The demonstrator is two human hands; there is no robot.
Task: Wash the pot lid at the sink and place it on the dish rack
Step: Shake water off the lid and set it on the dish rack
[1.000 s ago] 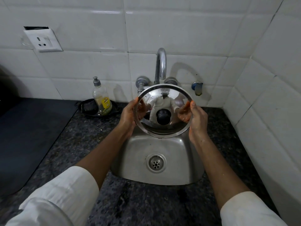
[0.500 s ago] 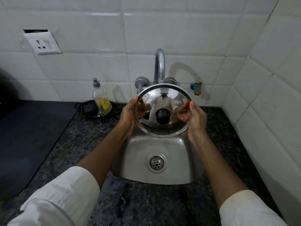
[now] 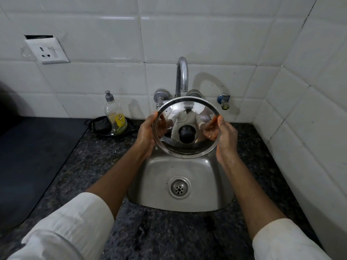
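My left hand [image 3: 145, 136] grips the left rim of the round glass pot lid with its steel band [image 3: 195, 117], thumb on the near face and fingers curled behind, seen through the glass. My right hand [image 3: 226, 140] grips the right rim the same way, so both of my 2 hands are closed on the lid. I hold it tilted up on edge above the back part of the small stainless steel sink basin [image 3: 150, 184], not touching it, its near face turned toward me. The black round knob [image 3: 185, 135] shows at the lid's centre, seemingly through the glass, and the glass reflects white clothing. The lid's top edge sits just below the curved chrome tap spout [image 3: 181, 76], which rises from the wall behind the sink. No water is visibly running. The round drain [image 3: 179, 188] lies in the basin floor, near its front edge.

The sink is set in a dark speckled stone counter [image 3: 90, 166]. At the counter's back edge, left of the sink, a clear plastic pump bottle of yellow dish soap [image 3: 115, 117] stands in a shallow black dish [image 3: 97, 126]. A white wall socket [image 3: 47, 50] is fixed to the white tiles at upper left. My white sleeves [image 3: 75, 228] are pushed up my forearms.
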